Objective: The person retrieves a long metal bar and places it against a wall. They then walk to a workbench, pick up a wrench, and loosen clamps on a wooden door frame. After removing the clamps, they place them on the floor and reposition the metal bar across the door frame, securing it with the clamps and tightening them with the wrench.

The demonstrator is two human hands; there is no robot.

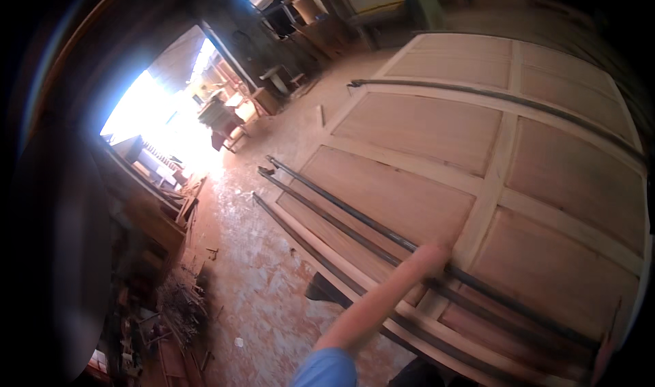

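A large panelled wooden door [419,124] lies flat, its pale frame surrounding several reddish-brown panels. Long dark bar clamps lie across it. My left hand [432,256], below a blue sleeve, is closed around the upper bar clamp [341,206] of the near group. Just below it runs a second bar clamp [334,222], and a third bar [300,247] follows the door's near edge. At the far right, my right hand [603,356] is partly visible by the end of the gripped clamp; its fingers are blurred.
Another bar clamp [491,94] crosses the far part of the door. Scrap sticks [183,302] and boards pile up at the left on the dusty floor [259,298]. A bright doorway opens beyond, with a cluttered wooden stand [222,117] near it.
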